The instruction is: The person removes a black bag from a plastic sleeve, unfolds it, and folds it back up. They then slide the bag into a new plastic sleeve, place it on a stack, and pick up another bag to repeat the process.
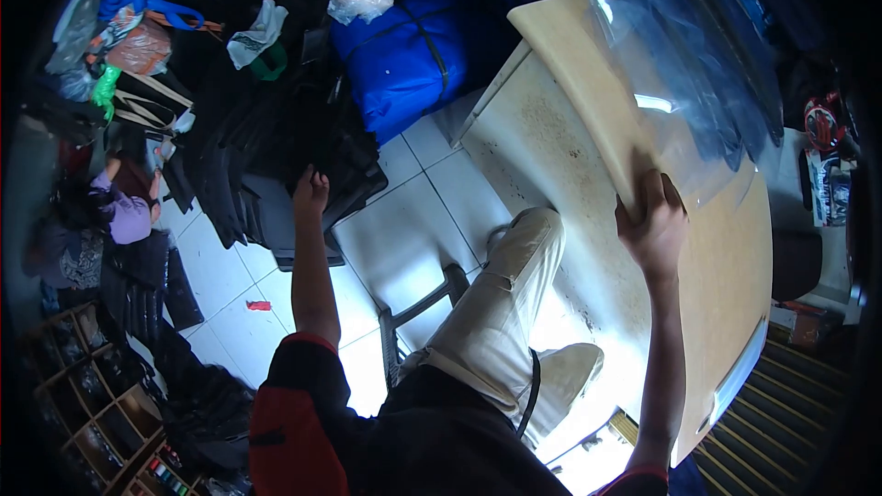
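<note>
My left hand (314, 191) reaches down to a stack of black flat pieces (262, 197) on the left, its fingers curled closed at the edge of a black piece (335, 161). What the fingertips touch is partly lost in the dark. On the other side my right hand (654, 225) is closed round the rounded edge of a light wooden table (570, 46). Just beyond that hand, clear plastic sheets (661, 64) lie over dark pieces on the tabletop.
A blue wrapped bundle (395, 64) stands behind the black stack. A person in a purple top (124, 207) is at the far left. Below them is a wooden compartment rack (96, 395). A red scrap (259, 306) lies on the tiled floor (216, 326).
</note>
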### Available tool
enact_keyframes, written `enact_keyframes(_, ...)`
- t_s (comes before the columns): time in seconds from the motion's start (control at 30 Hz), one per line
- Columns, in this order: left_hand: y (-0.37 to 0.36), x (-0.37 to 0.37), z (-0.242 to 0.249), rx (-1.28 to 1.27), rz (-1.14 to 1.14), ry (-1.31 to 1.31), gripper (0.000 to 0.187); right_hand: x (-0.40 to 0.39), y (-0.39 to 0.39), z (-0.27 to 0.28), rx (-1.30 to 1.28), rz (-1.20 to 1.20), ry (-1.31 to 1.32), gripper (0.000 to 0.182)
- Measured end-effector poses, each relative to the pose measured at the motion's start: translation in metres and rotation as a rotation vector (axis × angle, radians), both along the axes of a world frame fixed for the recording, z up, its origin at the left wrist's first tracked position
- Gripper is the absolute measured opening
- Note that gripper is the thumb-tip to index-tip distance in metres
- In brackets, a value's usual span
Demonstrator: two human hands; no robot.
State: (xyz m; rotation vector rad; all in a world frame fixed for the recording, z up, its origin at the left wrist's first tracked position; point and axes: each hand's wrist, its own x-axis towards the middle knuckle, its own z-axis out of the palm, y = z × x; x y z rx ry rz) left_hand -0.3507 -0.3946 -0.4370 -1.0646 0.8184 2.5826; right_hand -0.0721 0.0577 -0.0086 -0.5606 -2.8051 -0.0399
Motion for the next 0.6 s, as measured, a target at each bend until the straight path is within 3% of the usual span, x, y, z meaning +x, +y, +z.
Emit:
enact_keyframes(0.2,0.034,0.055,0.085,0.054,-0.081,0.095,0.011,0.006,0.003,-0.002,-0.001,0.024,0.03,0.042)
enact_keyframes(0.3,0.041,0.075,0.146,-0.075,-0.055,0.072,0.008,0.009,0.004,-0.003,-0.007,0.03,0.04,0.046)
enact_keyframes(0.43,0.035,0.09,0.253,-0.705,0.116,0.224,0.037,0.013,0.004,-0.001,-0.047,0.029,0.049,0.051)
enact_keyframes(0.5,0.035,0.105,0.328,-0.829,0.166,0.463,0.043,0.016,0.006,0.001,-0.058,0.032,0.063,0.052)
enact_keyframes(0.57,-0.021,0.064,0.321,-0.824,0.161,0.766,0.043,0.018,0.004,0.002,-0.089,0.026,0.024,0.052)
enact_keyframes(0.6,-0.013,0.074,0.365,-0.762,0.158,0.781,0.04,0.019,0.005,0.002,-0.095,0.023,0.043,0.052)
